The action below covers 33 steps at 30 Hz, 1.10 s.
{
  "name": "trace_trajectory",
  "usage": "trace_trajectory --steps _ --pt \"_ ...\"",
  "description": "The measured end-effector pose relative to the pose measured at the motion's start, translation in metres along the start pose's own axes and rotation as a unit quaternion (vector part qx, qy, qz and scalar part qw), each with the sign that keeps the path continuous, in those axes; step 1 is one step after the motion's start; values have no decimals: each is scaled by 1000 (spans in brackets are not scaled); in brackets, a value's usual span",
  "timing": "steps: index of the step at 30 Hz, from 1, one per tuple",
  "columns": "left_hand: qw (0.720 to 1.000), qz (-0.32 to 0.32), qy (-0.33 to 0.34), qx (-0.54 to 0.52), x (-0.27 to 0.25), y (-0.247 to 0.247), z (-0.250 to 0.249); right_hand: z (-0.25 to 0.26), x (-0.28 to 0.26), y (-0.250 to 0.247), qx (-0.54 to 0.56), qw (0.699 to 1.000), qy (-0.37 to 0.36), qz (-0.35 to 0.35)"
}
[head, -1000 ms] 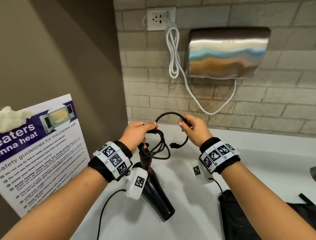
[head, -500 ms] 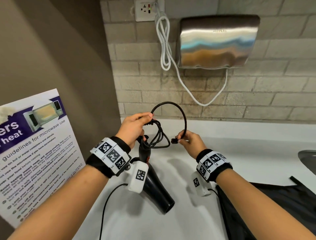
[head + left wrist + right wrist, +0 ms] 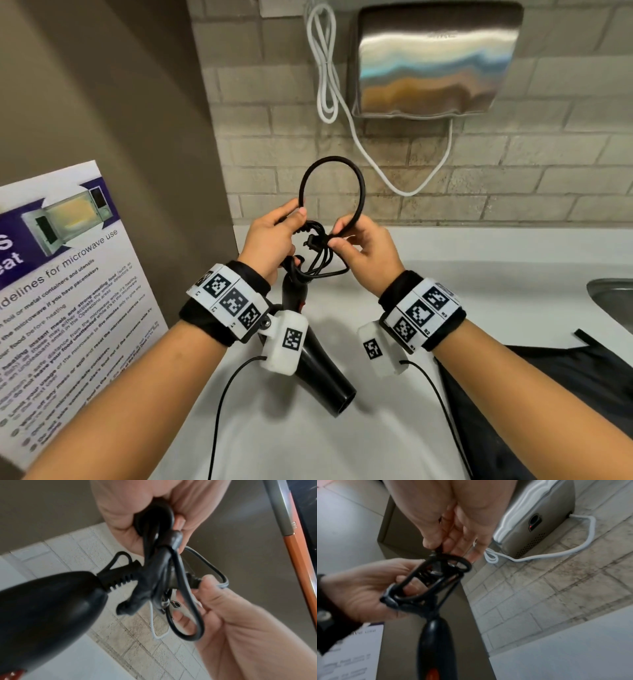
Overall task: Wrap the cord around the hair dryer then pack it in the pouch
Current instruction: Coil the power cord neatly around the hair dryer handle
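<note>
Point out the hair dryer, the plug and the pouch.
hair dryer (image 3: 322,370): head view, on its black barrel.
plug (image 3: 312,238): head view, on its black body.
pouch (image 3: 548,394): head view, on its flat black fabric.

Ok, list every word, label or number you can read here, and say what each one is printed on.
"for microwave use" – heading on the poster leaning at the left.
"delines" – cut-off start of that heading.
"heating instant meals and strong-smelling food" – partly legible bullet on the poster; the remaining bullets are too small to read.
"L2", "R2" – beside the square codes on the wristbands; the codes themselves are not text.
Hand dryer brand: too faint.
</note>
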<state>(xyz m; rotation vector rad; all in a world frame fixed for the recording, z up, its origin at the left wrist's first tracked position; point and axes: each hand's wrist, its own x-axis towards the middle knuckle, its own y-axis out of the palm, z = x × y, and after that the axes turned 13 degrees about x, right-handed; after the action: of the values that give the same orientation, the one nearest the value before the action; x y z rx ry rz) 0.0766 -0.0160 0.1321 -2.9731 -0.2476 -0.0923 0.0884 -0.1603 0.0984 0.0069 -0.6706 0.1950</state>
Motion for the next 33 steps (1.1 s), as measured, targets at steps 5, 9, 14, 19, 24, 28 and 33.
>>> trace_trajectory --steps 5,9,14,19,24,28,33 --pt "1000 18 12 1 -2 0 0 -12 -5 9 -79 996 6 -33" --pt "998 49 25 8 -5 -4 0 -14 9 15 -38 996 3 -83" --pt "992 98 68 46 -9 -8 -2 -17 18 27 -24 998 29 49" --pt "994 96 50 5 -7 -12 0 -21 14 14 -128 984 40 117" --pt "994 99 32 -29 -4 -13 4 -30 -1 -12 -202 957 69 197" --pt "994 93 26 -49 -4 -11 5 -50 -17 -26 -198 958 120 168" --pt "991 120 37 -45 -7 -16 5 -71 -21 -36 -293 926 179 157"
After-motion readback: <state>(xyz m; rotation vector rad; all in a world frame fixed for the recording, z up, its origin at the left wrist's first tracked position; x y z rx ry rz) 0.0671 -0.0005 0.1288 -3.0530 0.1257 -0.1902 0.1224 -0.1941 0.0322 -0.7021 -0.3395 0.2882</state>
